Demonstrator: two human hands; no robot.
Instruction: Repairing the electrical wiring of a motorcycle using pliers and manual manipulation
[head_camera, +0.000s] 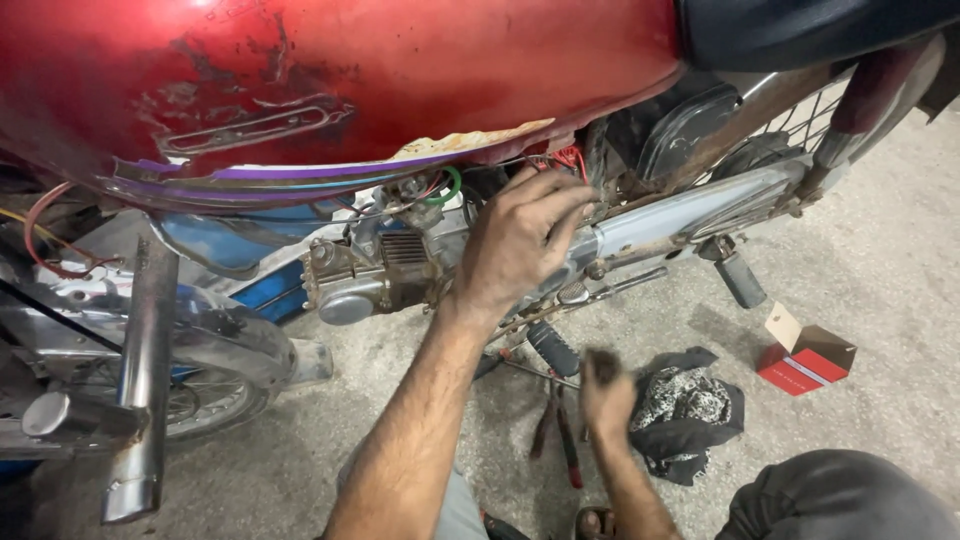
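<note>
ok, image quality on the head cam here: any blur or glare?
Head view: right hand is smeared by motion blur, its grip unreadable; left hand on the engine area is sharp. Specular glare on the red fuel tank top left. Floor lit evenly, soft shadows under the bike.

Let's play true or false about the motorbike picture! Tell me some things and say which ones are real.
1. The fuel tank is red. True.
2. The left hand is up on the motorbike's side, under the tank. True.
3. The small box on the floor is closed. False: its flap stands open.
4. The pliers are in the right hand. False: they lie on the floor beside it.
5. A dark cloth lies on the floor near the right hand. True.
</note>
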